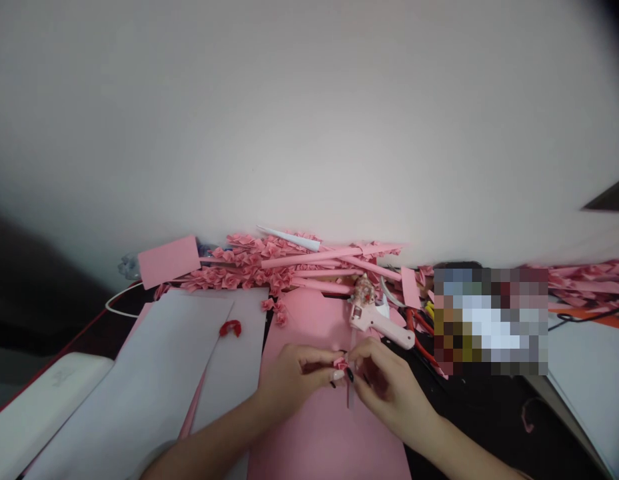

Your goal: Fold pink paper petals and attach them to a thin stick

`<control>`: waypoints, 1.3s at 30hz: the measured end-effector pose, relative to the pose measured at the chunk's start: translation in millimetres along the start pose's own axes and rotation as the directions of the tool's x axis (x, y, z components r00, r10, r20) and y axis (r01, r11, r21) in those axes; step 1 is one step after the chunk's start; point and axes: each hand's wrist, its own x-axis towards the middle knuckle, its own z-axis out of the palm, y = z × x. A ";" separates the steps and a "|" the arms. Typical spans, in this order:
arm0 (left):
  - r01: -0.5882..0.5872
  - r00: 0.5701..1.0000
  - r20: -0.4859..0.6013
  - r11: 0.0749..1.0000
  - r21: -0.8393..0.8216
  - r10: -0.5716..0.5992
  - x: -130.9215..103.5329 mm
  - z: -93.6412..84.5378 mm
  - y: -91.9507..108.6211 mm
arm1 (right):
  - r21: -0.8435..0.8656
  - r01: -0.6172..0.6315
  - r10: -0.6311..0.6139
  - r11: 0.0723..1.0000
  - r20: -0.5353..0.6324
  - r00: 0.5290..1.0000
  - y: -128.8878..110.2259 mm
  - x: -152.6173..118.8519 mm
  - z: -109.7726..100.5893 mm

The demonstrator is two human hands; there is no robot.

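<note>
Pinching one flower (340,364), the left hand (295,377) sat at its nine o'clock, the right hand (386,381), grip unclear, at four, one glue gun (383,325) at two.

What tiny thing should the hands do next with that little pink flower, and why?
I'd probably give the pink flower a gentle pinch to shape it. The left hand holds it in its fingertips, and the right hand's fingertips are right beside it. No hand is on the glue gun, so shaping seems handier than gluing.
</note>
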 end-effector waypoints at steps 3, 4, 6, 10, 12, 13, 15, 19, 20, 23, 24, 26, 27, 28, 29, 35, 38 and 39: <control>-0.030 0.999 0.020 0.997 0.071 0.029 -0.4 0.4 1.2 | -0.003 -0.017 0.017 1.000 0.012 1.000 -0.3 -0.5 1.9; -0.033 0.999 0.018 0.996 0.087 0.031 -0.6 0.3 1.1 | -0.005 -0.023 0.023 1.000 0.014 1.000 -0.3 -0.6 2.3; -0.048 0.999 0.010 0.990 0.136 0.047 -0.8 -0.1 0.4 | -0.007 -0.034 0.034 0.999 0.016 0.999 -0.3 -0.6 2.5; -0.093 0.996 0.027 0.973 0.210 0.089 -0.7 -1.0 0.0 | -0.012 -0.046 0.046 0.999 0.016 0.999 -0.3 0.0 2.4; -0.101 0.995 0.028 0.970 0.222 0.098 -0.6 -1.1 1.1 | -0.015 -0.048 0.048 0.999 0.024 0.999 0.0 0.1 2.5; -0.105 0.994 0.034 0.969 0.223 0.099 -0.6 -1.1 1.7 | -0.015 -0.041 0.041 0.999 0.020 0.999 0.3 0.0 2.5; -0.110 0.994 0.046 0.969 0.220 0.102 -0.8 -1.0 2.8 | -0.012 -0.042 0.042 0.999 0.009 0.999 1.2 -0.4 2.6; -0.103 0.994 0.050 0.968 0.227 0.094 -2.1 -0.8 3.3 | -0.004 -0.053 0.053 0.999 -0.017 0.998 2.6 -0.5 2.3; -0.098 0.995 0.046 0.968 0.229 0.090 -2.4 -0.8 3.2 | -0.005 -0.057 0.057 0.998 -0.016 0.998 2.7 -0.4 2.1; -0.086 0.996 0.043 0.972 0.217 0.079 -2.7 -0.6 3.5 | -0.014 -0.059 0.058 0.998 -0.023 0.998 2.2 0.1 1.5; -0.084 0.996 0.041 0.975 0.207 0.077 -2.6 -0.4 3.8 | -0.015 -0.055 0.055 0.998 -0.023 0.998 2.0 0.2 1.2; -0.078 0.997 0.037 0.979 0.189 0.072 -2.5 0.1 4.9 | -0.015 -0.047 0.046 0.999 -0.025 0.999 1.7 0.1 0.9; -0.076 0.997 0.036 0.980 0.185 0.071 -2.4 0.3 5.5 | -0.017 -0.044 0.044 0.999 -0.025 0.999 1.7 0.1 0.8; -0.077 0.997 0.037 0.980 0.183 0.071 -2.4 0.4 5.9 | -0.020 -0.043 0.042 0.999 -0.028 0.999 1.8 0.0 0.6; -0.077 0.997 0.041 0.980 0.184 0.070 -2.4 0.4 6.0 | -0.026 -0.041 0.040 0.999 -0.031 0.999 1.9 0.0 0.4; -0.028 1.000 0.016 0.991 0.131 0.026 -1.8 -0.3 0.4 | -0.061 -0.030 0.026 0.998 -0.068 0.997 2.0 0.8 -0.9; -0.033 0.999 0.026 0.990 0.138 0.030 -1.1 -0.5 -1.2 | -0.055 -0.022 0.018 0.998 -0.078 0.997 0.8 1.1 -1.3; -0.030 0.999 0.032 0.990 0.141 0.026 -1.0 -0.5 -1.0 | -0.052 -0.019 0.014 0.998 -0.077 0.997 0.5 1.1 -1.3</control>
